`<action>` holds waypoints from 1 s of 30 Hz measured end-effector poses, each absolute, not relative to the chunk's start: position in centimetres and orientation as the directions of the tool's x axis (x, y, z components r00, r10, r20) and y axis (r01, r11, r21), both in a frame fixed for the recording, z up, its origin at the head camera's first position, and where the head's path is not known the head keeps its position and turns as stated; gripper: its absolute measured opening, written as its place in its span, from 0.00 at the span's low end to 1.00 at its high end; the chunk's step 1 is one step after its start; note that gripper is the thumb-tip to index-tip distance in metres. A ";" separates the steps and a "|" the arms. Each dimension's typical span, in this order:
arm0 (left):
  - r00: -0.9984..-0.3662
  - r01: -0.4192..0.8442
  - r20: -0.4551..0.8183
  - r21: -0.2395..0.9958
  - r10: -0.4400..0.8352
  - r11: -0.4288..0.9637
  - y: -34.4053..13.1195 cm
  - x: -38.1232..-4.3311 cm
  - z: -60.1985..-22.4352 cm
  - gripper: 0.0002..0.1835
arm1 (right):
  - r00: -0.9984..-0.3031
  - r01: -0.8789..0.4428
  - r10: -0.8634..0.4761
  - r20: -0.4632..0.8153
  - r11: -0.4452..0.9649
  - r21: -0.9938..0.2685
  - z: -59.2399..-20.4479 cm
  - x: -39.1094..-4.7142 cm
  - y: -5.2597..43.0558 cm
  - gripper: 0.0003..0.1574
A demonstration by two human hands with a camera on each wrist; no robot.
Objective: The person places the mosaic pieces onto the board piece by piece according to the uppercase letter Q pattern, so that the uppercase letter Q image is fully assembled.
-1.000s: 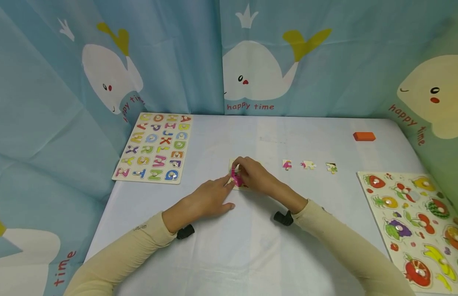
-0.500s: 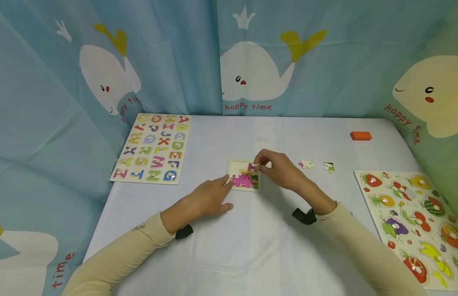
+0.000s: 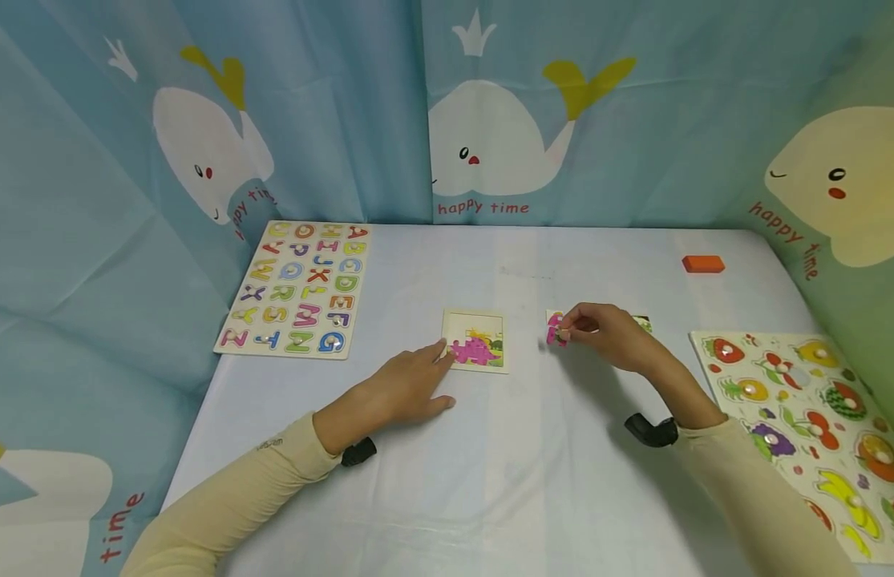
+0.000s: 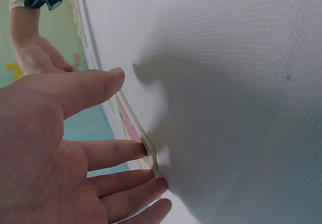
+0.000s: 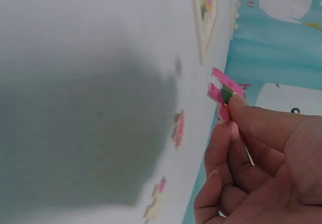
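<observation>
A small jigsaw board with a pink dinosaur picture lies mid-table, part of its recess bare. My left hand rests at its left edge, fingers extended; in the left wrist view the fingertips touch the board's rim. To the right of the board, my right hand pinches a pink puzzle piece with a green patch between thumb and fingers, above the table. Beneath it a loose pink piece and a pale piece lie on the cloth. A green piece is partly hidden behind the right hand.
An alphabet board lies at the back left. On the right side is a fruit board, partly covered by the right sleeve. An orange block sits at the back right. A whale-print curtain closes in the table.
My right hand has moved right, from over the jigsaw board to above the loose pieces, carrying the pink piece off the board. The left hand has stayed at the board's edge.
</observation>
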State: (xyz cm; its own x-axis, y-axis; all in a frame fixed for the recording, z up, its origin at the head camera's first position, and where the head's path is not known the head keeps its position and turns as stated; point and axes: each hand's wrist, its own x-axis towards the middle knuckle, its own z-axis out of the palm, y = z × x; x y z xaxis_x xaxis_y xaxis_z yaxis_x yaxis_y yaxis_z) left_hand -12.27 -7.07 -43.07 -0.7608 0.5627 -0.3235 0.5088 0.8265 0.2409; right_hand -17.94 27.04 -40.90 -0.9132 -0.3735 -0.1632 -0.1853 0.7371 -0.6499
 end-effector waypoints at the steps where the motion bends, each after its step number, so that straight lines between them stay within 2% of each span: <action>1: -0.760 0.510 -0.325 0.238 0.563 0.827 -7.1 -12.3 -43.1 0.42 | -0.911 -0.179 -0.375 -0.174 0.737 -0.651 -41.1 -17.9 27.2 0.06; 7: -0.763 0.512 -0.322 0.230 0.561 0.828 -7.1 -12.2 -43.2 0.42 | -0.909 -0.160 -0.360 -0.210 0.767 -0.621 -42.6 -17.9 27.3 0.05; 17: -0.760 0.513 -0.321 0.235 0.564 0.825 -7.0 -12.3 -43.1 0.42 | -0.933 -0.196 -0.324 -0.155 0.822 -0.534 -44.0 -17.9 26.4 0.04; 30: -0.761 0.507 -0.327 0.238 0.560 0.828 -7.0 -12.3 -43.1 0.42 | -0.940 -0.224 -0.311 -0.142 0.874 -0.431 -43.0 -18.3 24.8 0.06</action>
